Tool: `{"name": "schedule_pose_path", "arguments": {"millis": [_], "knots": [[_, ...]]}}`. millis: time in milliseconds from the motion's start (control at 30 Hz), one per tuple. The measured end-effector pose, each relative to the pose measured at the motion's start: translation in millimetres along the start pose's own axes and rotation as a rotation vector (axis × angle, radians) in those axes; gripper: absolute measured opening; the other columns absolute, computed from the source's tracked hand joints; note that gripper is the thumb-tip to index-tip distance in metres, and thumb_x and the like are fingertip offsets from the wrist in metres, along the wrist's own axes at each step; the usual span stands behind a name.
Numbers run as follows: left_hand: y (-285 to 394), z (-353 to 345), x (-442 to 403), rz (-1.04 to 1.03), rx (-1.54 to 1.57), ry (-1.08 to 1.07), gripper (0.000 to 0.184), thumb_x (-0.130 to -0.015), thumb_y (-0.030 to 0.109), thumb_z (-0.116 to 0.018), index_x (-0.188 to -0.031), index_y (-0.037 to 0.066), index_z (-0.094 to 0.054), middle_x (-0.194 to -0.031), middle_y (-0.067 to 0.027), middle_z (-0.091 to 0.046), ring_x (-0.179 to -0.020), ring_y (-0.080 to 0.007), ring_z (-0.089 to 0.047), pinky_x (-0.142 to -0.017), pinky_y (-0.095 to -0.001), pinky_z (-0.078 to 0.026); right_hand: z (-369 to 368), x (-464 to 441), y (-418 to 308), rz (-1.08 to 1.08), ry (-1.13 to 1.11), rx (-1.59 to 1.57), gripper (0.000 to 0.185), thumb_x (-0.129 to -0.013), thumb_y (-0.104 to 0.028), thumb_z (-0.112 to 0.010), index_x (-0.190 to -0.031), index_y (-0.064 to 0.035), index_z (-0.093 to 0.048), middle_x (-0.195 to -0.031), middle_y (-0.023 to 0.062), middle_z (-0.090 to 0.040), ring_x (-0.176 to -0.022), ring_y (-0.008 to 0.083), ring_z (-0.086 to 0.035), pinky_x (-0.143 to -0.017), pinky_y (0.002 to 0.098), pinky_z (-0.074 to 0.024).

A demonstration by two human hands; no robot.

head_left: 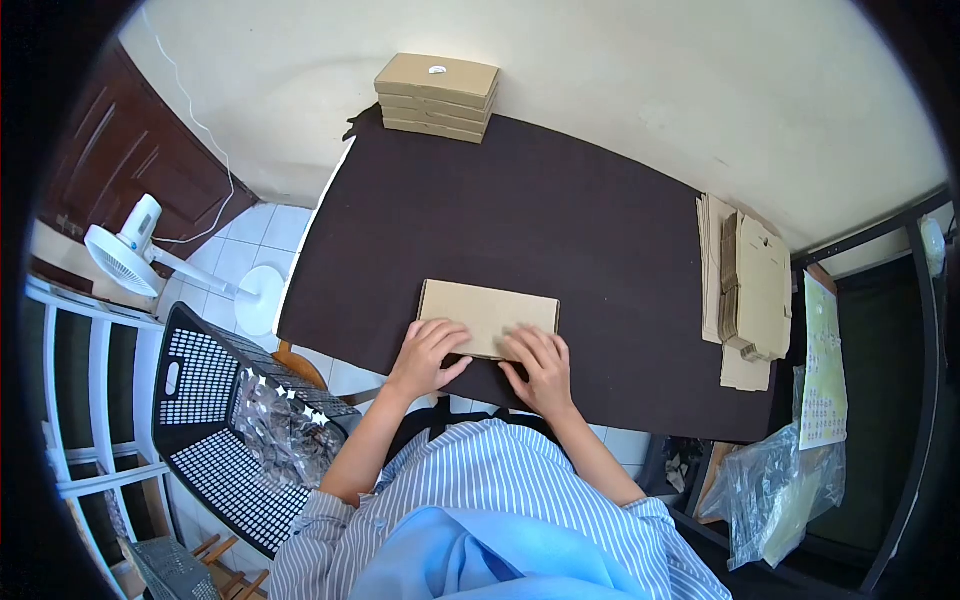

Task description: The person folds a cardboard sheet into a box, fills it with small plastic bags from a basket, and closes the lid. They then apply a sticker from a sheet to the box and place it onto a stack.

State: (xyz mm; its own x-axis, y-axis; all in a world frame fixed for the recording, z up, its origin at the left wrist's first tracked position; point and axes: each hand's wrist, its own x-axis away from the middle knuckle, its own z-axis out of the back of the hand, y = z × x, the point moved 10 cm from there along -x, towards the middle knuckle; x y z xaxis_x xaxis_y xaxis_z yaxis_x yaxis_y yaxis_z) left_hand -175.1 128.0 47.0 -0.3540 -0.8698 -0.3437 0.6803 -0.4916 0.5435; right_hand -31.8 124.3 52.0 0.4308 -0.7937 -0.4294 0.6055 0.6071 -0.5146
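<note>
A flat, closed cardboard box [488, 305] lies on the dark tabletop right in front of me. My left hand [430, 355] holds its near left corner, with fingers on the lid and the thumb by the front edge. At the near right corner, my right hand [540, 365] grips the same box in a similar way, its fingertips slightly blurred. The hands partly cover the front edge of the box.
Several closed boxes [436, 100] are stacked at the back left of the dark-covered table [540, 200]. Flattened cardboard pieces [755, 285] lie at its right end. A black crate [215, 400] with plastic-wrapped items and a white fan [140, 240] stand to the left.
</note>
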Motion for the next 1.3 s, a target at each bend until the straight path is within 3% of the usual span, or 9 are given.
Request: {"name": "schedule_pose_path", "arguments": {"millis": [100, 167, 300, 367, 500, 800, 900, 1100, 1300], "knots": [[5.5, 2.9, -8.2, 0.017, -0.161, -0.04, 0.052, -0.075, 0.025, -0.068, -0.123, 0.015, -0.052, -0.131, -0.0044, -0.048, -0.122, -0.0207, -0.042, -0.098, -0.0404, -0.034, -15.6, 2.4, 10.7, -0.086, -0.189, 0.303, 0.06, -0.081, -0.036, -0.062, -0.135, -0.0171, -0.041, -0.142, 0.0081, -0.035, -0.133, 0.0258, -0.03, -0.107, 0.0488, -0.0179], [-3.8, -19.1, -4.6, 0.054, -0.301, -0.209, 0.064, -0.078, 0.031, -0.065, -0.136, 0.017, -0.039, -0.145, -0.0048, -0.03, -0.134, -0.0232, -0.028, -0.107, -0.0424, -0.024, -19.8, 3.5, 11.0, -0.071, -0.223, 0.342, 0.06, -0.082, -0.036, -0.061, -0.134, -0.0159, -0.041, -0.142, 0.0075, -0.035, -0.132, 0.026, -0.031, -0.107, 0.0488, -0.018], [-8.0, -18.8, -1.6, 0.08, -0.189, -0.231, 0.064, -0.082, 0.024, -0.061, -0.138, 0.012, -0.034, -0.146, -0.01, -0.028, -0.135, -0.0273, -0.025, -0.109, -0.0438, -0.02, -9.3, 4.6, 18.9, -0.148, -0.181, 0.149, 0.061, -0.082, -0.031, -0.061, -0.135, -0.0107, -0.039, -0.144, 0.0139, -0.03, -0.132, 0.0318, -0.029, -0.107, 0.0512, -0.0195], [-32.2, 21.2, 9.5, 0.286, 0.178, 0.289, 0.065, -0.086, 0.014, -0.054, -0.142, 0.004, -0.023, -0.146, -0.0169, -0.024, -0.137, -0.0308, -0.02, -0.11, -0.0416, -0.017, 10.0, 10.1, 40.0, -0.342, 0.061, -0.064, 0.065, -0.084, -0.025, -0.059, -0.138, -0.0044, -0.03, -0.144, 0.0224, -0.024, -0.133, 0.0362, -0.026, -0.108, 0.0469, -0.0211], [-66.6, -12.4, 28.8, 0.507, 0.484, 0.243, 0.069, -0.089, 0.008, -0.045, -0.143, -0.001, -0.003, -0.148, -0.0206, -0.016, -0.137, -0.0309, -0.018, -0.11, -0.035, -0.017, -13.9, 30.7, 70.7, -0.632, 0.015, -0.342, 0.072, -0.09, -0.025, -0.05, -0.144, -0.0028, -0.008, -0.149, 0.0219, -0.011, -0.136, 0.0366, -0.016, -0.11, 0.0436, -0.0176], [-38.9, -25.1, 15.9, 0.392, 0.433, 0.153, 0.07, -0.088, 0.006, -0.042, -0.142, -0.002, 0.002, -0.147, -0.0254, -0.012, -0.137, -0.0344, -0.015, -0.111, -0.0359, -0.014, -1.5, 33.3, 74.7, -0.643, 0.037, -0.234, 0.07, -0.091, -0.026, -0.047, -0.143, 0.0001, -0.009, -0.147, 0.0245, -0.014, -0.136, 0.0374, -0.018, -0.11, 0.0452, -0.0172], [-37.4, -30.8, 12.6, 0.41, 0.174, 0.046, 0.072, -0.085, 0.01, -0.049, -0.142, -0.003, -0.008, -0.145, -0.0258, -0.016, -0.135, -0.0378, -0.018, -0.11, -0.045, -0.013, 0.9, 34.9, 74.4, -0.582, 0.018, -0.087, 0.07, -0.089, -0.026, -0.048, -0.141, 0.0054, -0.012, -0.146, 0.0255, -0.017, -0.136, 0.0367, -0.018, -0.109, 0.0501, -0.0135], [-39.1, -35.7, -7.6, 0.51, -0.103, -0.203, 0.075, -0.077, 0.016, -0.057, -0.141, 0.002, -0.019, -0.143, -0.03, -0.011, -0.133, -0.0426, -0.016, -0.109, -0.0473, -0.016, 16.7, 24.4, 76.3, -0.661, 0.115, -0.036, 0.08, -0.073, -0.025, -0.058, -0.136, 0.0077, -0.021, -0.132, 0.027, -0.034, -0.126, 0.0392, -0.033, -0.108, 0.0477, -0.021], [-25.3, -40.3, -27.8, 0.351, -0.268, -0.165, 0.081, -0.082, 0.032, -0.059, -0.143, 0.004, -0.015, -0.145, -0.0297, -0.006, -0.134, -0.0427, -0.013, -0.108, -0.0497, -0.016, 5.8, 27.7, 73.7, -0.631, 0.106, 0.036, 0.083, -0.073, -0.028, -0.056, -0.138, 0.0075, -0.017, -0.142, 0.0271, -0.019, -0.132, 0.037, -0.024, -0.109, 0.049, -0.0187]]}}
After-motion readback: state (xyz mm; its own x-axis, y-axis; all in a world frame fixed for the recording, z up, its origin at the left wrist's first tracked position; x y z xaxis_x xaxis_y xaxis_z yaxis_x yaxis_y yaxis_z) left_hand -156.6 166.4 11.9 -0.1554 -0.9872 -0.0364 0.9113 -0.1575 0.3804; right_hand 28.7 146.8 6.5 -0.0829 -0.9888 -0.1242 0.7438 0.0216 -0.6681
